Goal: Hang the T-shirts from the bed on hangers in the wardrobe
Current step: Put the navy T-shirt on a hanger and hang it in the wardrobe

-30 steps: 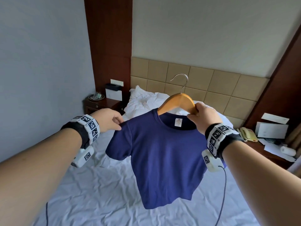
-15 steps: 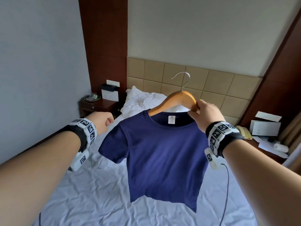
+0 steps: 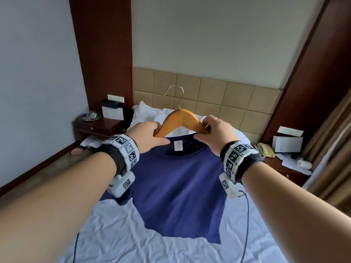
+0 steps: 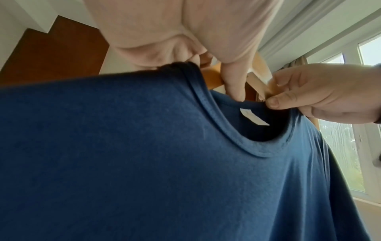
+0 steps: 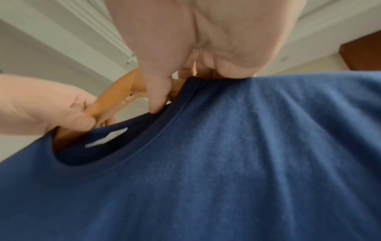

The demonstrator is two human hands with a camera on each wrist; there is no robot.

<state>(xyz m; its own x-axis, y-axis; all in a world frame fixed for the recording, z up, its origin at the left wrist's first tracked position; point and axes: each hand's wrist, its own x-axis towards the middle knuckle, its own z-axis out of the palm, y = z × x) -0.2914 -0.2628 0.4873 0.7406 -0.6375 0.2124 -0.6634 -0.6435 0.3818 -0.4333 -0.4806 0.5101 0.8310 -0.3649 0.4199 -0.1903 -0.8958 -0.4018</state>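
Note:
A navy blue T-shirt [image 3: 176,186] hangs from a wooden hanger [image 3: 180,120] with a metal hook [image 3: 176,95], held up over the bed [image 3: 117,234]. My left hand [image 3: 159,133] grips the hanger's left arm at the collar. My right hand [image 3: 201,131] grips the hanger's right arm and pinches the collar against it. In the left wrist view my left thumb [image 4: 233,84] lies on the hanger [image 4: 214,78] just above the T-shirt [image 4: 144,163]. The right wrist view shows the hanger [image 5: 115,97] going into the neck opening of the T-shirt [image 5: 247,163]. The hanger's ends are hidden inside the shirt.
White pillows [image 3: 152,116] lie at the tan headboard [image 3: 218,95]. A dark nightstand [image 3: 98,126] with a tray stands at the left. A side table [image 3: 284,164] with a phone and papers is at the right, beside brown curtains [image 3: 332,149]. No wardrobe is in view.
My left hand let go of the shirt's left shoulder and moved right onto the hanger's left arm. The shirt and hanger now sit lower and closer in view.

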